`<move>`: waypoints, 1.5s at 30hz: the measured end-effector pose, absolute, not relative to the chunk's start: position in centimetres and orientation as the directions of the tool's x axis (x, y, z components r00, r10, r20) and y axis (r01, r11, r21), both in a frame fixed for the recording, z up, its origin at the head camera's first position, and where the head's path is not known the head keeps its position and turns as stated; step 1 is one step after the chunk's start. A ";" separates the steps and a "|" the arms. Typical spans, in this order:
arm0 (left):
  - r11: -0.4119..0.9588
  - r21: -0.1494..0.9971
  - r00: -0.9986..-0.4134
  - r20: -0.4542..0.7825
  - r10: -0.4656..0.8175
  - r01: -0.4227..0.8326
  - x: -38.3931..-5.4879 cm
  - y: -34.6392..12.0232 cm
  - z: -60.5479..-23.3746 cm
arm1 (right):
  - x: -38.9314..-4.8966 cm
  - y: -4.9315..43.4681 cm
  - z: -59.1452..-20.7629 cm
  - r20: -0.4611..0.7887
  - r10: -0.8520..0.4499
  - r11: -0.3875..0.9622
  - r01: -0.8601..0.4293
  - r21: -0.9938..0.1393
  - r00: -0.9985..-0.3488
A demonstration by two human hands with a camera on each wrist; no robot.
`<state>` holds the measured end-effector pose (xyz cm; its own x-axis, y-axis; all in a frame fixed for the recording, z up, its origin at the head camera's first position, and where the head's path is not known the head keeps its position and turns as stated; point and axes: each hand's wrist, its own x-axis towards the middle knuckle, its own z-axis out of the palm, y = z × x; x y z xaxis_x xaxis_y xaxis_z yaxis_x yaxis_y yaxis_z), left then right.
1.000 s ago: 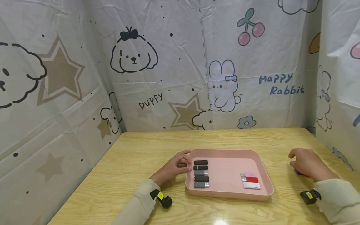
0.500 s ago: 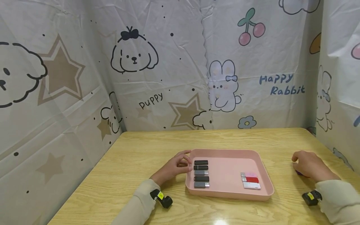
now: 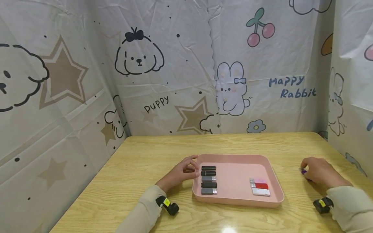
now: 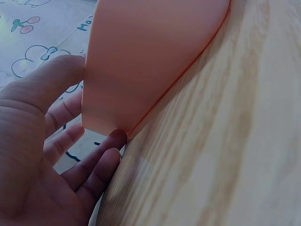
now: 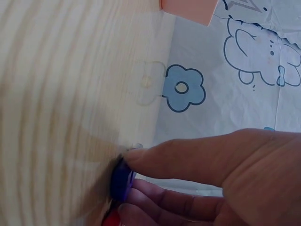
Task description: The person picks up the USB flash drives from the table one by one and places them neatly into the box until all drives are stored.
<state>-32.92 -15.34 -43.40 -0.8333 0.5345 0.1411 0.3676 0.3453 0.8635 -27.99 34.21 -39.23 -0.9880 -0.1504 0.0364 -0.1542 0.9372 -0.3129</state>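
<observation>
My left hand holds the left edge of a pink tray. In the left wrist view, thumb and fingertips are at its rim and outer wall. Right of the tray, my right hand pinches a purple USB flash drive between thumb and fingers, close over the table; its metal end pokes out. Just below it in the right wrist view is a red item, mostly hidden by the fingers.
Several black and grey flash drives lie in a column at the tray's left side. At its right side lie a pink one, a red one and a white one. Printed curtains enclose the wooden table.
My right hand moved slightly right, then its fingers closed on the purple flash drive, whose metal end now shows. The red item has gone out of sight in the head view. Left hand and tray are unmoved.
</observation>
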 end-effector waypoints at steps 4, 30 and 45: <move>0.336 0.867 -0.829 0.142 0.540 0.367 -32.8 -15.2 -43.0 | -27.9 34.1 -39.2 -0.002 -0.161 0.937 -0.152 -0.313 -0.987; 0.346 0.872 -0.840 0.126 0.528 0.347 -32.9 -15.2 -43.3 | -28.1 32.3 -39.2 0.027 -0.151 0.920 -0.151 -0.361 -0.988; 0.333 0.876 -0.827 0.120 0.549 0.348 -31.0 -15.0 -40.9 | -28.2 30.5 -38.7 0.201 -0.128 0.892 -0.202 -0.405 -0.971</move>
